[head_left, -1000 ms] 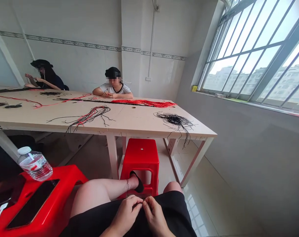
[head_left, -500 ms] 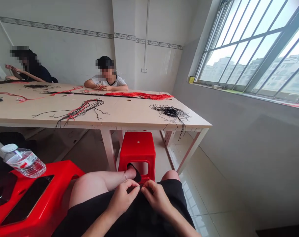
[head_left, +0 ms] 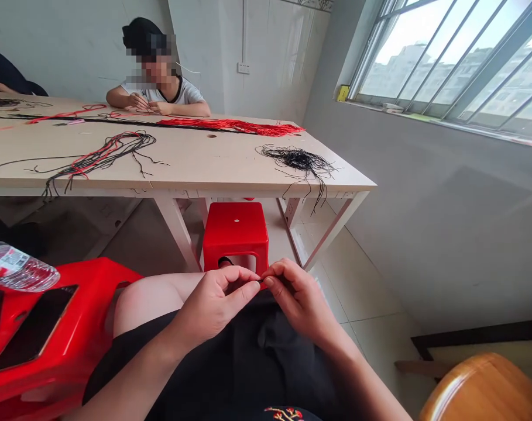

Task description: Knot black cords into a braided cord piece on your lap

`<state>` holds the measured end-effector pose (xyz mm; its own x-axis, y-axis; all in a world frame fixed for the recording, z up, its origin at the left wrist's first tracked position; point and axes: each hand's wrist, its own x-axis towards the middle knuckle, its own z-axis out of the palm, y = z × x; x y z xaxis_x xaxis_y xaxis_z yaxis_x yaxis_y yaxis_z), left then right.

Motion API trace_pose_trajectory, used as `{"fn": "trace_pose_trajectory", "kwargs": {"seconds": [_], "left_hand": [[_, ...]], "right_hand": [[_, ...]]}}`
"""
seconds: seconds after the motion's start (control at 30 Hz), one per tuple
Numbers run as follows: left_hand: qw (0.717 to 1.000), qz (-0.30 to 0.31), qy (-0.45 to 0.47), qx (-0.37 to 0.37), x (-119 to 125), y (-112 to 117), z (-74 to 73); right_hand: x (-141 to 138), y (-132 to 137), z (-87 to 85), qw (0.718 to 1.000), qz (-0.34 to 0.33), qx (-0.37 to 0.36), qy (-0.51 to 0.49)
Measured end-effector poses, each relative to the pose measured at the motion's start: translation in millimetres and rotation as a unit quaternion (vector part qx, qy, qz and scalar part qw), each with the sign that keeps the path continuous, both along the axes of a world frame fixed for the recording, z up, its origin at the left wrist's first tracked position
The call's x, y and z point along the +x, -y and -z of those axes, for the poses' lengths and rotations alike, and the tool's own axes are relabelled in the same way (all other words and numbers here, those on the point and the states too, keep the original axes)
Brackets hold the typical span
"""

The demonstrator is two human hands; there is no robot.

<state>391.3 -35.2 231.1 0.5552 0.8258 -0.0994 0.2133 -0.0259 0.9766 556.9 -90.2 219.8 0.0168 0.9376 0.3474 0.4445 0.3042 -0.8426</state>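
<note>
The left hand [head_left: 215, 304] and the right hand [head_left: 298, 298] met low in the head view, over a lap covered by a black garment [head_left: 248, 362], with their fingertips touching at one spot. A short stretch of dark cord [head_left: 261, 281] showed there and nowhere else. It lay roughly level, its long axis running left to right from one grip to the other, and so little of it was exposed that I could not tell how far it went on inside either hand. The left grip was pressed together, thumb on top and forefinger laid out beneath it, pinching the cord's left end. The right grip was also closed on the cord, with the thumb and first fingers bunched at its right end and the other fingers curled above. Neither hand was the nearer one, since both held the cord at the same point, just in front of the person's middle. Beyond the hands stood a red stool [head_left: 235, 231] under the edge of a pale counter [head_left: 195, 161], well apart from the grips. On the counter lay a loose heap of black cords [head_left: 297, 158], a row of red tassels [head_left: 230, 124] and a mixed red-and-black bundle [head_left: 103, 155]. A co-worker [head_left: 160, 93] sat at its far side, both hands busy with cord on the counter.
</note>
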Motion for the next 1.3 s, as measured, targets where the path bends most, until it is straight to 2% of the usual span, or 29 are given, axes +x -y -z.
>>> {"fn": "trace_pose_trajectory", "kwargs": {"seconds": [0.17,0.33,0.6,0.8,1.0,1.3], "left_hand": [[0.999,-0.033,-0.014,0.028,-3.5,-0.8,-5.3],[1.000,-0.025,0.005,0.017,-5.9,1.9,-9.4],[0.999,-0.012,-0.027,0.030,-10.2,6.0,-4.6],[0.999,-0.038,0.015,0.034,-8.1,11.5,-4.1],[0.995,-0.074,0.042,0.055,-3.7,15.8,-4.7],[0.991,-0.046,0.025,0.124,-1.6,18.5,-2.4]], "right_hand": [[-6.4,0.3,1.8,0.990,-0.043,-0.037,-0.132],[-6.5,2.0,-0.3,0.992,-0.022,-0.047,-0.116],[-11.9,8.4,-1.9,0.981,-0.029,-0.064,-0.183],[-14.1,9.7,-0.8,0.973,-0.028,-0.079,-0.215],[-14.8,10.3,2.5,0.969,-0.027,-0.079,-0.231],[-15.0,12.9,5.8,0.976,-0.040,-0.045,-0.209]]}}
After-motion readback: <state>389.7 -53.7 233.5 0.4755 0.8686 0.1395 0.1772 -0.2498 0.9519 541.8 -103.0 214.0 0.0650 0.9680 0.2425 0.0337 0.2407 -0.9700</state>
